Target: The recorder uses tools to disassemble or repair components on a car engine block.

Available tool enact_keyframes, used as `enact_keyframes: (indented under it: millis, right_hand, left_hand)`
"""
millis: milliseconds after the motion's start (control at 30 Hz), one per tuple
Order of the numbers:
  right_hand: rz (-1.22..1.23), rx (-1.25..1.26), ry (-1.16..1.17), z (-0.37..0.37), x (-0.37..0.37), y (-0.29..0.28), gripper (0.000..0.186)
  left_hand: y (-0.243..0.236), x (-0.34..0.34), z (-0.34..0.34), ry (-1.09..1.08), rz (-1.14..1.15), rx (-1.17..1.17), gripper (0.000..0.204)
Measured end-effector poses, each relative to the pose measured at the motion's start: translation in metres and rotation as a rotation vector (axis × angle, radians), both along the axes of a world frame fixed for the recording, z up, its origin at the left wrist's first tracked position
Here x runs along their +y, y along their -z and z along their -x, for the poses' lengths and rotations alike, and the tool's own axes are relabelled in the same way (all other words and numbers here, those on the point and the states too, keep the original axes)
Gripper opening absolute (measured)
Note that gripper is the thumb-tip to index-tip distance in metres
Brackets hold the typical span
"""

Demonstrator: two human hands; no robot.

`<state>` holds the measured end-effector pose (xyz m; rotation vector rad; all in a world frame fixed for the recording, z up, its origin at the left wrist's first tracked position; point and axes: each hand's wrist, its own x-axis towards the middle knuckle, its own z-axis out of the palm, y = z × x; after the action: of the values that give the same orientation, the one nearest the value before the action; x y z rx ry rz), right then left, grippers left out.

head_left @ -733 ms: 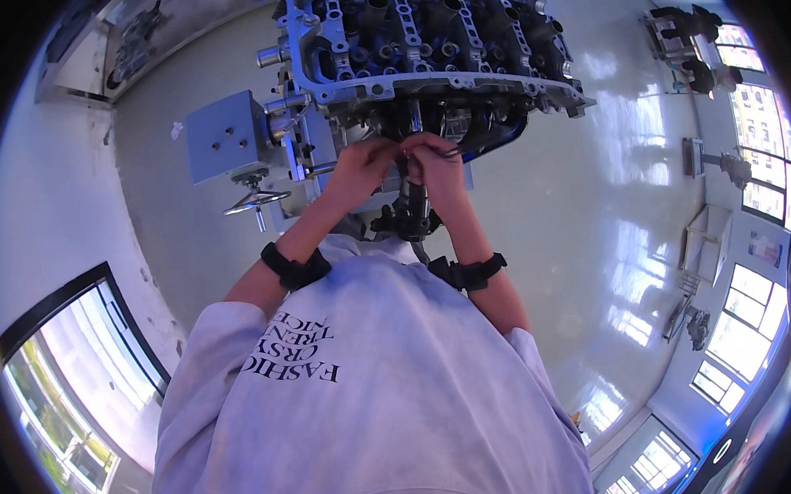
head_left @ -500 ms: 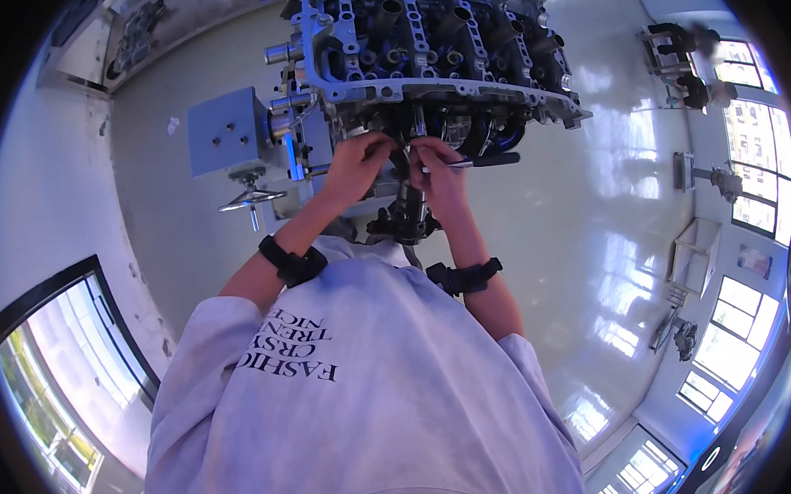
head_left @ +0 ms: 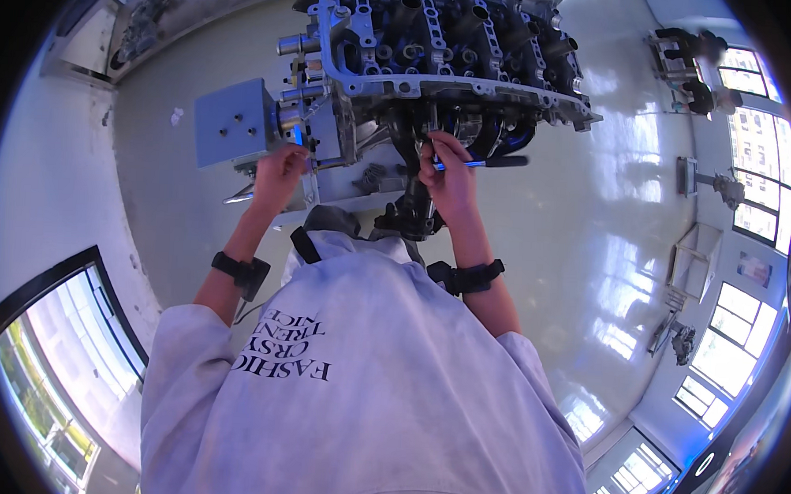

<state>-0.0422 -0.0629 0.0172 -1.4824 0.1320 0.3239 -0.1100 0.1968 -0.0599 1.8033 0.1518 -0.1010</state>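
Note:
An engine (head_left: pixel 473 85) with its top open stands in front of me. Black curved manifold pipes (head_left: pixel 409 146) come out of its near side. My right hand (head_left: pixel 454 181) is closed on a ratchet wrench (head_left: pixel 505 161); its dark handle points to the right, and a shiny shaft rises from the fingers toward the pipes. Whether the shaft's tip sits on a fastener is hidden. My left hand (head_left: pixel 279 176) is off to the left, beside the grey box (head_left: pixel 233 127) of the engine stand. Its fingers are curled together, and anything in them is too small to make out.
Metal cylinders (head_left: pixel 298 45) stick out from the engine's left end. A handwheel (head_left: pixel 239 194) shows partly below the grey box. Equipment (head_left: pixel 716 186) stands along the right wall, where people (head_left: pixel 687 43) are far off. A bench (head_left: pixel 180 34) is at the far left.
My left hand has left the manifold pipes and moved left toward the grey box. The right hand stays at the pipes with the ratchet wrench. The view has shifted slightly.

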Motion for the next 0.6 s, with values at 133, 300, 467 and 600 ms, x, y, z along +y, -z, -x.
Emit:
enact_keyframes:
  millis: [133, 300, 467, 600]
  right_hand:
    - [0.161, -0.063, -0.017, 0.002, 0.008, 0.0, 0.017]
    - [0.035, 0.041, 0.021, -0.001, 0.005, -0.002, 0.013]
    - [-0.669, 0.418, 0.126, -0.005, -0.007, -0.001, 0.012]
    - [-0.249, 0.075, 0.054, -0.001, -0.004, 0.011, 0.011]
  left_hand:
    - [0.009, -0.064, -0.01, 0.315, 0.364, 0.063, 0.035]
    - [0.011, -0.147, -0.041, 0.359, 0.388, 0.061, 0.049]
    - [0.017, -0.179, -0.05, 0.09, 0.635, 0.397, 0.043]
    - [0.023, -0.19, -0.046, -0.147, 0.622, 0.395, 0.033]
